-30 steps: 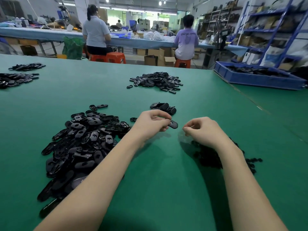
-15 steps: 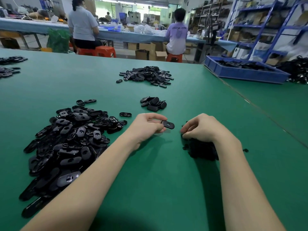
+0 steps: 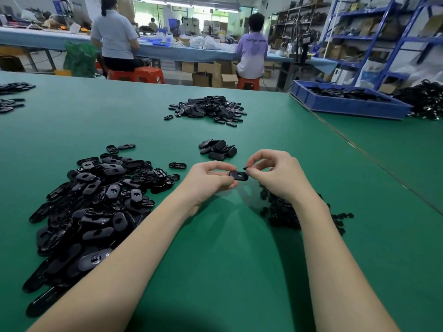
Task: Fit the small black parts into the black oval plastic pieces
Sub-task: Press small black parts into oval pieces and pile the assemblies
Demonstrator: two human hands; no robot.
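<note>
My left hand [image 3: 208, 180] pinches one black oval plastic piece [image 3: 238, 175] a little above the green table. My right hand [image 3: 275, 173] holds a small black part [image 3: 246, 167] at its fingertips, right at the oval piece's right end. A big heap of oval pieces [image 3: 96, 200] lies to the left of my left forearm. A pile of small black parts [image 3: 282, 212] lies under and behind my right wrist, partly hidden by it. A small stack of oval pieces [image 3: 218, 149] sits just beyond my hands.
Another heap of black pieces [image 3: 208, 109] lies farther back on the green table [image 3: 215, 259]. A blue tray [image 3: 347, 104] of black parts stands at the back right. More pieces [image 3: 9, 97] lie at the far left. Two people sit at a bench behind.
My right hand has lifted off the pile of small parts and come up to the oval piece with a small part pinched. My left hand stays on the oval piece.
</note>
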